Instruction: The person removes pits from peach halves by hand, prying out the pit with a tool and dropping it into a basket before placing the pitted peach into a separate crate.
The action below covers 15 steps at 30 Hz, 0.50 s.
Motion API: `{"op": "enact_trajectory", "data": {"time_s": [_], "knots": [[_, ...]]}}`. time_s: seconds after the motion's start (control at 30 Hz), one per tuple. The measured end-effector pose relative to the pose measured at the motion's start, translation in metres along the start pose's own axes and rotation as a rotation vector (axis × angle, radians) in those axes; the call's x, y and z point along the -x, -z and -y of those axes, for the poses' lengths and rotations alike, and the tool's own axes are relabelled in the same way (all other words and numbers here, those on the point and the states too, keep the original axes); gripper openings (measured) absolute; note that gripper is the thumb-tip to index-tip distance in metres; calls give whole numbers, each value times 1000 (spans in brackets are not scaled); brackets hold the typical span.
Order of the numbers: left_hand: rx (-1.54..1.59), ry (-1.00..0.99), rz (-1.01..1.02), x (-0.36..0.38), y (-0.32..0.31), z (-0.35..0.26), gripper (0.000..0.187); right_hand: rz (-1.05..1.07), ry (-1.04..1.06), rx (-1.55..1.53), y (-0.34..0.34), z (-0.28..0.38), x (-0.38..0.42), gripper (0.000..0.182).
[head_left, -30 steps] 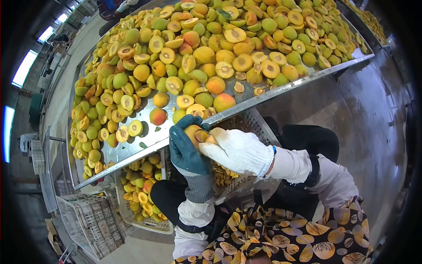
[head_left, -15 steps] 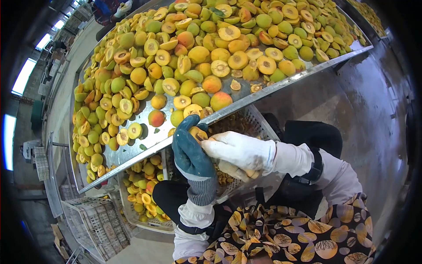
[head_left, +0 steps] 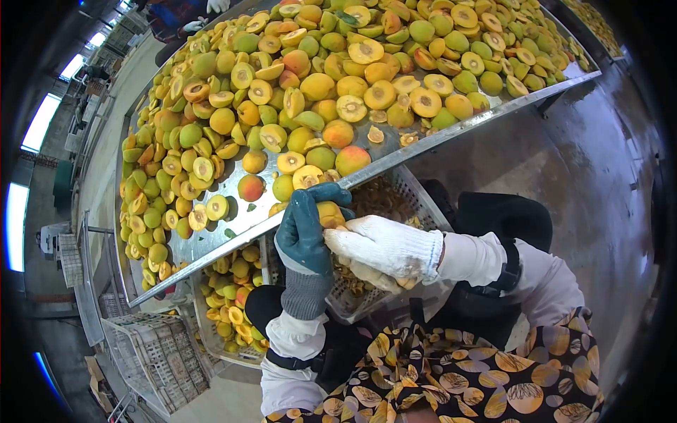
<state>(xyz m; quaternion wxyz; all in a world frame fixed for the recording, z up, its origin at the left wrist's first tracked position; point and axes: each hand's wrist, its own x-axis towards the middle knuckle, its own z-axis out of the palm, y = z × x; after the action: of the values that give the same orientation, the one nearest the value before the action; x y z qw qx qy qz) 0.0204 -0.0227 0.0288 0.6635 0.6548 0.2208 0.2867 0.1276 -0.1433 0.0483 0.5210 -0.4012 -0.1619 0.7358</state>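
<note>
My left hand (head_left: 305, 229), in a blue-green coated glove with a grey cuff, is wrapped round a yellow-orange fruit half (head_left: 330, 214) at the near edge of the metal table (head_left: 204, 259). Against that fruit press the fingers of my right hand (head_left: 386, 247), in a white knit glove; whether a tool is in them is hidden. Halved and whole fruits (head_left: 317, 87) are heaped on the table just beyond. Below my hands stands a crate (head_left: 425, 199) holding brownish scraps.
Under the table at the left, a crate (head_left: 236, 356) holds fruit pieces. Stacked white crates (head_left: 159, 359) stand further left. Another person's gloved hand (head_left: 218, 5) is at the table's far left side. A second fruit table (head_left: 592, 28) is at the upper right.
My left hand has turned slightly, its fingers now reaching right over the fruit. My right hand has shifted slightly down. A second gloved hand of the other person now shows at the top.
</note>
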Motion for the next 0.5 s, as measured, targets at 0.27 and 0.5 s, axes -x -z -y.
{"op": "enact_trajectory", "data": {"time_s": [0.27, 0.5], "knots": [[-155, -195, 68, 0, 5, -3, 51, 246, -112, -326, 17, -3, -5, 48], [-199, 49, 150, -2, 16, -17, 56, -148, 412, 1192, 25, 1, -19, 57]]}}
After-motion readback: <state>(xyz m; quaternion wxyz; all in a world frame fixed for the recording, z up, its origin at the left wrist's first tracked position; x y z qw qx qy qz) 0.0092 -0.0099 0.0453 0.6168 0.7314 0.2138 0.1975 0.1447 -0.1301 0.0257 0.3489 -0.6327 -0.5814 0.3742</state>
